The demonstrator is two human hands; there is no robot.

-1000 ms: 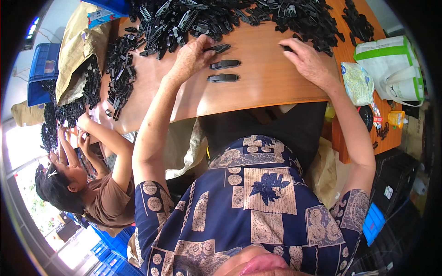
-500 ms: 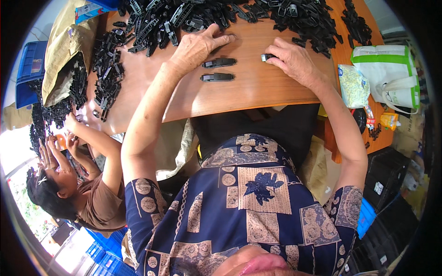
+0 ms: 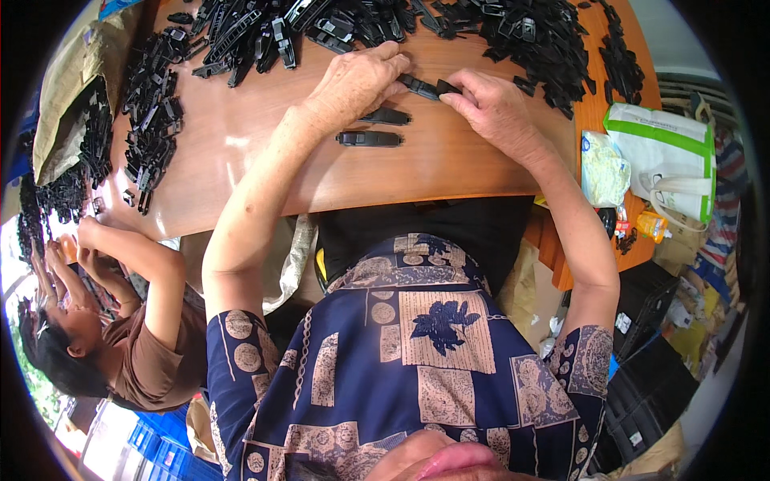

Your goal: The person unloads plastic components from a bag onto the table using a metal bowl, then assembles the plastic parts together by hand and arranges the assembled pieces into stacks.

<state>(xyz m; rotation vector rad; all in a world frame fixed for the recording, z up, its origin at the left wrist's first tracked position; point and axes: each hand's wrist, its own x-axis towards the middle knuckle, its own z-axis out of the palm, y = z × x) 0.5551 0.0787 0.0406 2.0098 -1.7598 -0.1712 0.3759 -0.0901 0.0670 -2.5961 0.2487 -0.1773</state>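
Note:
Between my two hands is a long black plastic part (image 3: 419, 86), lying just above or on the wooden table. My left hand (image 3: 350, 86) is closed, its fingers gripping the part's left end. At the other end, my right hand (image 3: 496, 108) pinches a small black plastic piece (image 3: 444, 86) between thumb and forefinger, against the long part. Two similar black plastic parts lie side by side below my left hand: one partly under its fingers (image 3: 388, 117), the other (image 3: 369, 139) nearer to me.
Heaps of black plastic parts (image 3: 537, 56) line the table's (image 3: 265, 160) far side and left edge. An open sack (image 3: 76, 88) of them stands at the left, near a co-worker (image 3: 152, 337). At right are a green-and-white bag (image 3: 662, 156) and a clear plastic packet (image 3: 603, 170).
My right hand has moved left with its small piece to meet the long part, which my left hand now grips. The whole view has shifted a little.

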